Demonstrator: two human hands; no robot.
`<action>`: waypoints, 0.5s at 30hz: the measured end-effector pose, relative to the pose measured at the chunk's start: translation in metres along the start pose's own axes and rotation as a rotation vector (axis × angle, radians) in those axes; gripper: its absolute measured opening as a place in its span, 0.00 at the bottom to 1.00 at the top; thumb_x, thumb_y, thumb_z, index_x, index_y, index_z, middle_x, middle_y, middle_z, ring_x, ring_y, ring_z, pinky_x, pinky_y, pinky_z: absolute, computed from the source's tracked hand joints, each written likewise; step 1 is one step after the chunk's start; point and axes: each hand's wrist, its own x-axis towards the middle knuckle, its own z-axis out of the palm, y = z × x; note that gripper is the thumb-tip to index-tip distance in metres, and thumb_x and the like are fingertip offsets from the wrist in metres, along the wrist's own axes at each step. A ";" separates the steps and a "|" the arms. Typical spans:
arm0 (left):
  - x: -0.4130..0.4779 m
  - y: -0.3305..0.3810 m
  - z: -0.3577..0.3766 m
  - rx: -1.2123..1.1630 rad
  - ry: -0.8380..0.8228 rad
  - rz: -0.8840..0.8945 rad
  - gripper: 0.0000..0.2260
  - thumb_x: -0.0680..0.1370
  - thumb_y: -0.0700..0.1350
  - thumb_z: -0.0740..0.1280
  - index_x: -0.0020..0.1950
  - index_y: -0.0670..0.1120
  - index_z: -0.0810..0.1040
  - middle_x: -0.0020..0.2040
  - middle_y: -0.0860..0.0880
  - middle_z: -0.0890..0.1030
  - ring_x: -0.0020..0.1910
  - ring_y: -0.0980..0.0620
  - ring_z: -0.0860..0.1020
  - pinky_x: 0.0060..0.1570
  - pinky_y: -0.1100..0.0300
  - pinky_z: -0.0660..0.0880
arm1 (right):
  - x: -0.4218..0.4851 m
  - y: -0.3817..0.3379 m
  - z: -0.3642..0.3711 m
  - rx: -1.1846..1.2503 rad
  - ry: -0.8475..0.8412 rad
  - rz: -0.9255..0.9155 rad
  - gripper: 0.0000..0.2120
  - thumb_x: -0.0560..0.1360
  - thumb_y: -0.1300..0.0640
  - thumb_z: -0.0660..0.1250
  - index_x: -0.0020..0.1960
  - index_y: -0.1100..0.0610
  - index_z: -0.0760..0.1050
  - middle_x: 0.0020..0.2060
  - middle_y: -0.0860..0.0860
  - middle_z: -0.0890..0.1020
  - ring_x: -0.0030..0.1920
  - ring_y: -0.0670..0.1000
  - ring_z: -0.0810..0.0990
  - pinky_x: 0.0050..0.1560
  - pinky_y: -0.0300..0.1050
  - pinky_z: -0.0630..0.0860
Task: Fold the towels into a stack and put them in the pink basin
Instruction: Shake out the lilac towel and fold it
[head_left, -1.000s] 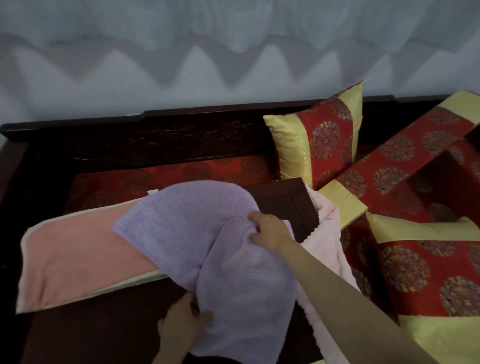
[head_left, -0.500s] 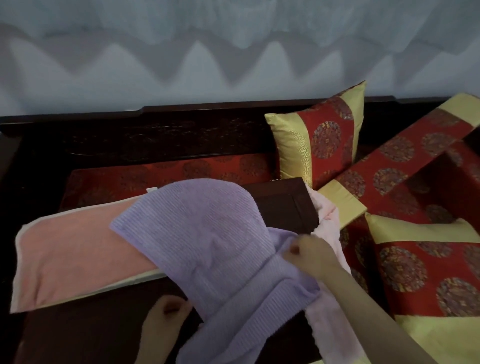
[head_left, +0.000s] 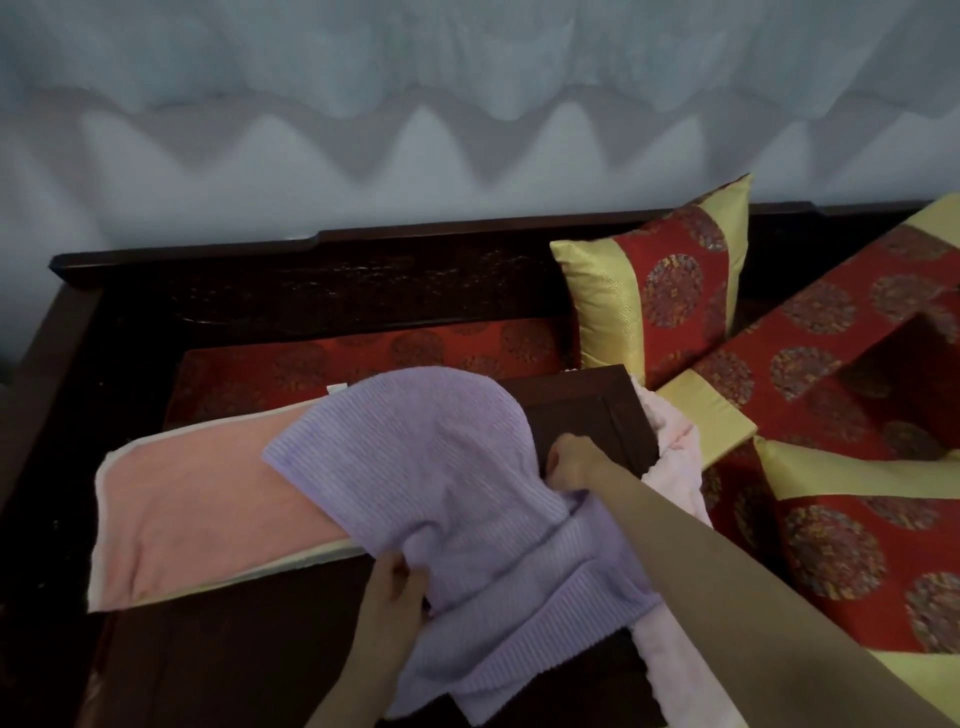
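Observation:
A lilac ribbed towel (head_left: 415, 467) lies crumpled across the small dark wooden table (head_left: 587, 410). My left hand (head_left: 395, 592) pinches its near left edge. My right hand (head_left: 576, 462) grips the cloth at its right side, close to the table's far right corner. A salmon-pink towel (head_left: 197, 509) with a cream border lies flat to the left, partly under the lilac one. A pale pink fluffy towel (head_left: 675, 457) hangs off the table's right edge, under my right forearm. No pink basin is in view.
Red and gold cushions (head_left: 660, 286) lean and lie at the right, one (head_left: 857, 551) close to my right arm. A red seat pad (head_left: 363, 353) sits behind the table. The dark wooden bench frame (head_left: 311, 260) runs along the back and left.
My right hand went right and down with the lilac towel, then back up toward the table's far corner. My left hand let go briefly and now pinches the near edge again.

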 end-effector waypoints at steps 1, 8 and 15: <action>-0.005 0.009 -0.004 -0.051 -0.012 0.025 0.05 0.77 0.42 0.66 0.43 0.44 0.71 0.38 0.41 0.76 0.39 0.44 0.75 0.43 0.50 0.75 | -0.005 0.000 0.001 -0.057 -0.013 0.003 0.16 0.69 0.52 0.70 0.54 0.58 0.78 0.51 0.55 0.81 0.51 0.55 0.80 0.53 0.48 0.78; -0.035 0.110 -0.049 0.099 0.051 0.416 0.06 0.77 0.44 0.67 0.43 0.45 0.71 0.33 0.44 0.75 0.33 0.49 0.74 0.37 0.53 0.73 | -0.061 -0.009 -0.027 0.656 0.115 -0.102 0.10 0.62 0.60 0.67 0.24 0.54 0.72 0.24 0.48 0.72 0.31 0.49 0.69 0.33 0.40 0.66; -0.046 0.249 -0.118 0.023 0.212 0.644 0.03 0.78 0.39 0.64 0.45 0.42 0.74 0.36 0.39 0.76 0.37 0.47 0.74 0.40 0.51 0.72 | -0.133 -0.035 -0.143 1.103 0.333 -0.018 0.15 0.71 0.71 0.53 0.29 0.59 0.66 0.25 0.54 0.66 0.24 0.52 0.66 0.21 0.35 0.61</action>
